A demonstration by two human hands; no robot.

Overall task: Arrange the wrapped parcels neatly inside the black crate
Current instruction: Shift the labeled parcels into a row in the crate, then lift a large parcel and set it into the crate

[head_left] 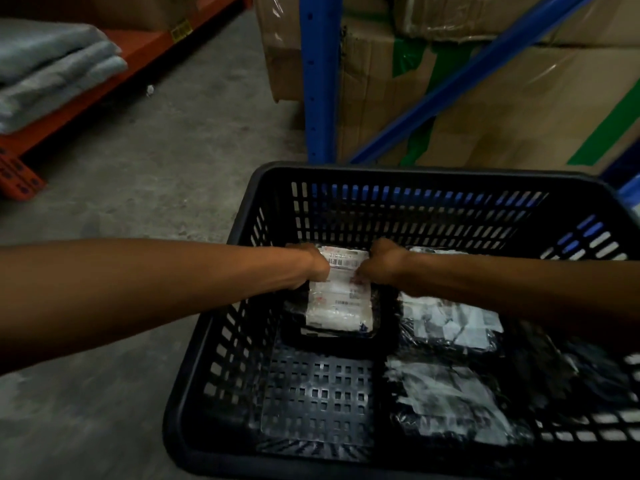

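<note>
Labelled parcel [341,296] at back left of crate [194,386]. Left hand [311,263] and right hand [381,263] grip its far edge, fingers curled. Judged light, soft, slippery wrap. Hold opposite edges, not label. Other parcels [450,327] alongside at right.

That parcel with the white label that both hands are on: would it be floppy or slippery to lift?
The parcel looks flat and boxy under its label, so it is probably fairly stiff. Its glossy black wrap may be a little slippery, which could be why the left hand and right hand both grip it. It seems unlikely to roll.
</note>
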